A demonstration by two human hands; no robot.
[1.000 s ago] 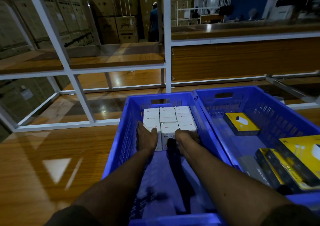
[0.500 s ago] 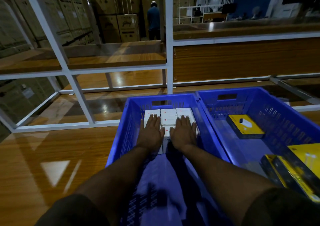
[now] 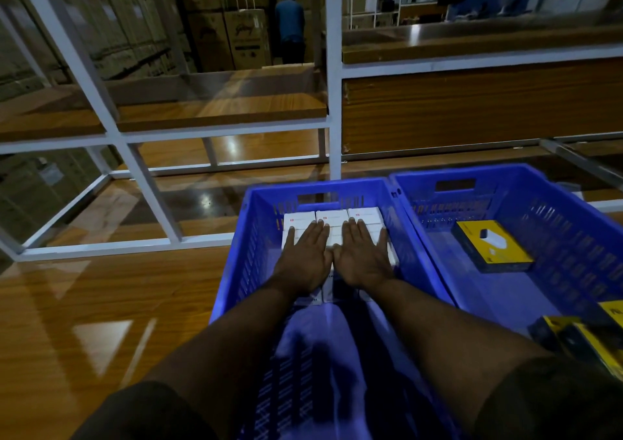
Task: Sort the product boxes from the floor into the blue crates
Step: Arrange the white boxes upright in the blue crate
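Your left hand (image 3: 305,257) and right hand (image 3: 362,257) lie flat, fingers straight, atop the white boxes (image 3: 332,219) in the crate (image 3: 236,271); rows run away from you.

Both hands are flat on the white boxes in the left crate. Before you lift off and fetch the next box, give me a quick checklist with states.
1. White boxes packed against the far wall of the left blue crate: ok.
2. Left hand and right hand flat on the box tops, gripping nothing: ok.
3. Box tops level under the palms: cannot tell, hands cover most of them.
4. Free floor in the near half of the left crate: ok.
5. Right blue crate holds only yellow boxes, no white ones mixed in: ok for what shows; its near corner is cut off.
6. Boxes left on the floor: cannot tell, none in view.
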